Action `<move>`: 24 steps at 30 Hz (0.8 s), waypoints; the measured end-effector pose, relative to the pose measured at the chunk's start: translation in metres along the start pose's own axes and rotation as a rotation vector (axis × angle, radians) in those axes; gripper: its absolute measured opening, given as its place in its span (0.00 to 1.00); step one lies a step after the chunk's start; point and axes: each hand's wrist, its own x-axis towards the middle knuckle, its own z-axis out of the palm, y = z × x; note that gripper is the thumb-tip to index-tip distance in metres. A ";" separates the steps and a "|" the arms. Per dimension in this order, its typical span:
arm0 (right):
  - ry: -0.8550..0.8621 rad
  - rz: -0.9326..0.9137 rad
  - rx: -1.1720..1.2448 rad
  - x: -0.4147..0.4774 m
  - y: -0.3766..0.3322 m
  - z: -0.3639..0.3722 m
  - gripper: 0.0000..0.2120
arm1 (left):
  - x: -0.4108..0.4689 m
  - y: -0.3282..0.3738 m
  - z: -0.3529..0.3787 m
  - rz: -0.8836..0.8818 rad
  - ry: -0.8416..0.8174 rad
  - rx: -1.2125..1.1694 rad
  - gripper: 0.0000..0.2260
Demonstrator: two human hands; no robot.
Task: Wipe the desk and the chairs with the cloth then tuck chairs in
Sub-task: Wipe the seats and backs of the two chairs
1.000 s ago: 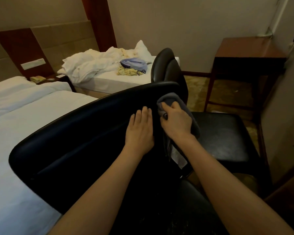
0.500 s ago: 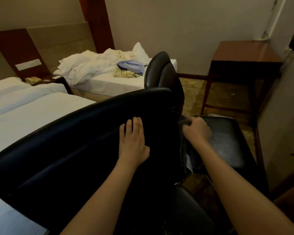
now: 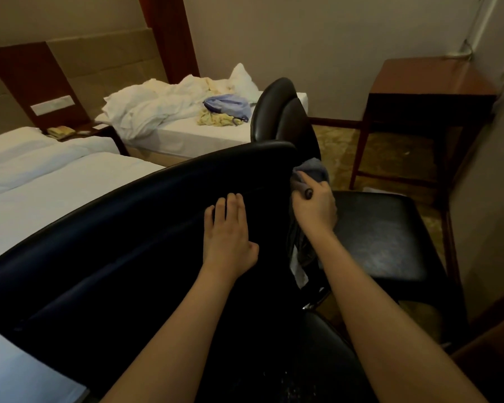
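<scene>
Against the chair back (image 3: 134, 228), the flat left hand (image 3: 227, 237) steadies while the right hand (image 3: 314, 205) grips the seemingly soft, bunchable cloth (image 3: 313, 168).

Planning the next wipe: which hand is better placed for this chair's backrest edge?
The right hand; it grips the cloth at the backrest's side edge. The left hand lies flat on the backrest, without cloth.

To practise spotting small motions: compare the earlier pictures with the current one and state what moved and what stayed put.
The right hand, gripping the grey cloth, swung out right of the side edge of the backrest, then came back against it, cloth bunched above the fingers again. Nothing was let go. The left hand stayed flat on the backrest; the second chair did not move.
</scene>
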 end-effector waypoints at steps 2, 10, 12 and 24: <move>0.025 0.075 0.150 -0.002 0.004 0.005 0.19 | -0.001 -0.001 0.001 -0.008 0.006 0.003 0.39; -0.005 0.036 0.127 -0.038 0.037 0.040 0.25 | -0.009 -0.015 0.007 -0.026 0.018 0.053 0.41; -0.043 0.038 0.174 -0.051 0.050 0.049 0.25 | -0.013 -0.021 0.011 -0.029 0.025 0.055 0.42; -0.076 0.256 0.326 -0.157 0.125 0.117 0.27 | -0.025 -0.042 0.028 -0.050 0.092 0.039 0.43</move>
